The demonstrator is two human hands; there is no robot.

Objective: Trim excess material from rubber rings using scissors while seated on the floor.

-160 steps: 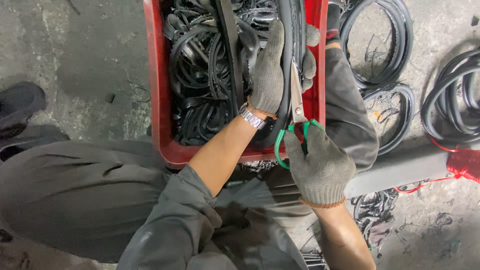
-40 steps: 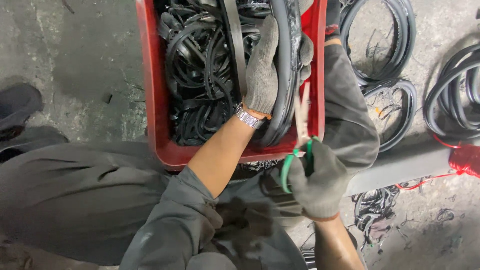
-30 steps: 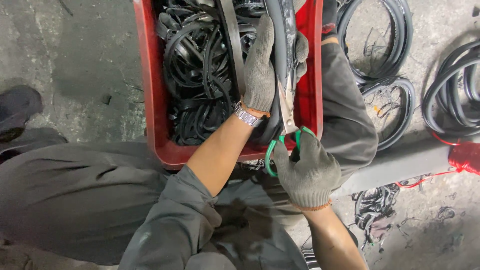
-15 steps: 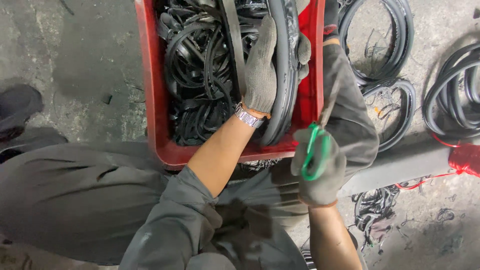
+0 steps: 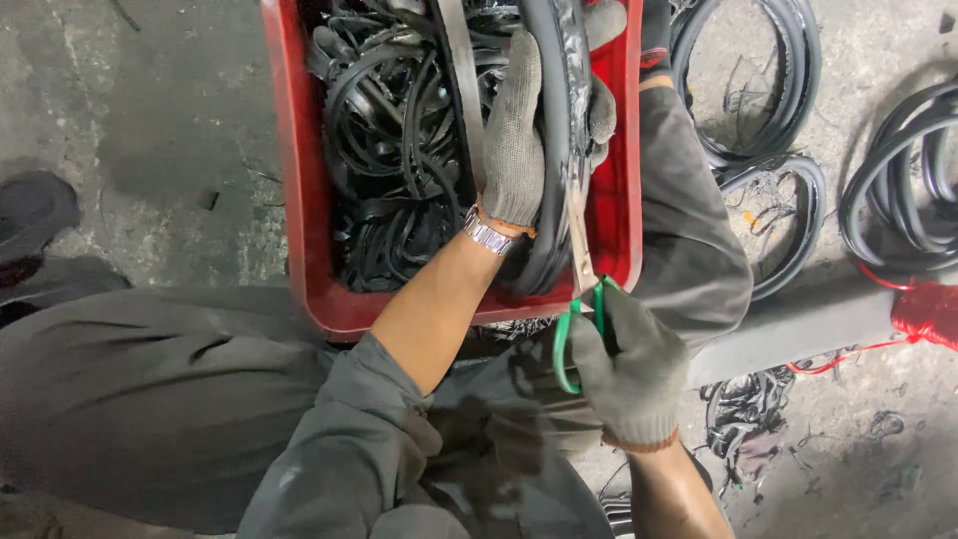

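A red plastic crate is sitting on the concrete floor, packed with a tangle of black rubber strips and loops lying to the left of the grip. The left hand, wearing a grey knitted glove with a metal wristwatch at the wrist, is wrapping closed around a wide curved black rubber band that is arching up out of the crate's right half. Just below that grip, the right hand, also in a grey knitted glove, is clenching the green handles of a pair of metal scissors, whose blades are running up alongside the band, touching its edge. Beyond the crate wall to the right, black rubber rings are lying on the floor.
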